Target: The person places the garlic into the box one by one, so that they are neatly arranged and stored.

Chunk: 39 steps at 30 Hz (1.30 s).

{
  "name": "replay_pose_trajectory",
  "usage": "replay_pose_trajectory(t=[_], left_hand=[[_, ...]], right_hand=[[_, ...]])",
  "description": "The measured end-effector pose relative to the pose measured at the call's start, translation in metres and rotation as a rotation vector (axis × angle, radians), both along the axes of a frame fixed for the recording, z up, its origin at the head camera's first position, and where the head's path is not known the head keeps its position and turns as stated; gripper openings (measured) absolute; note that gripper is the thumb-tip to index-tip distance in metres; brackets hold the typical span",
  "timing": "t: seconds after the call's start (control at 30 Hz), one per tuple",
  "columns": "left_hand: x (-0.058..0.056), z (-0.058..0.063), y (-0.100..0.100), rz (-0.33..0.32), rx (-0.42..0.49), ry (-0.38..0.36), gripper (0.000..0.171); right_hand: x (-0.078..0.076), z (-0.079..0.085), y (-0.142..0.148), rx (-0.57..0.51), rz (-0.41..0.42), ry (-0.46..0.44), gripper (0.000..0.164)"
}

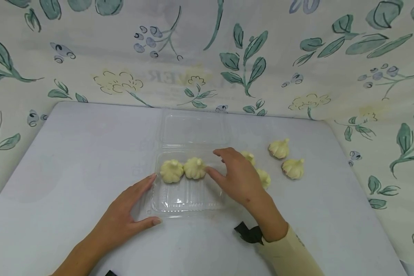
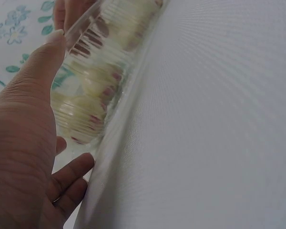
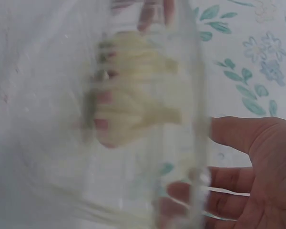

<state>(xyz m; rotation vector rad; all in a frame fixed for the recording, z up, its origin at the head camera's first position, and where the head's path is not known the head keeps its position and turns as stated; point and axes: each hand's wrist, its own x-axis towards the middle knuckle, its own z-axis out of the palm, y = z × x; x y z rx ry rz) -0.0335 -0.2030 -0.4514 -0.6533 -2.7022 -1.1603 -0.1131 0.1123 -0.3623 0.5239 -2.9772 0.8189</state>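
Observation:
A clear plastic clamshell box lies with its lid folded back, away from me. In it, side by side toward the left, sit two pale garlic bulbs. My left hand is at the box's left edge, fingers and thumb spread, fingertips right at the rim. Over the box's right part hovers my right hand, thumb and fingers apart with nothing between them, the thumb tip overlapping the second bulb in the head view. In the blurred right wrist view, two garlic bulbs show through the clear wall.
Two garlic bulbs are partly hidden behind my right hand. Farther right on the white table lie two more bulbs. A black strap hangs by my right wrist. Behind the table rises a leaf-patterned cloth.

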Motion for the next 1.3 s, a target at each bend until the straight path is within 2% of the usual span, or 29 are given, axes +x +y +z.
replay_pose_trajectory(t=[0.23, 0.73, 1.3], left_hand=[[0.0, 0.0, 0.0, -0.002, 0.004, 0.001, 0.108], [-0.001, 0.0, 0.0, -0.002, -0.004, 0.01, 0.108], [0.001, 0.0, 0.0, 0.002, -0.007, 0.008, 0.107]], right_hand=[[-0.002, 0.012, 0.015, 0.038, -0.074, -0.022, 0.056], [-0.008, 0.025, 0.043, 0.09, -0.14, -0.107, 0.061], [-0.008, 0.028, 0.055, 0.081, -0.174, -0.086, 0.061]])
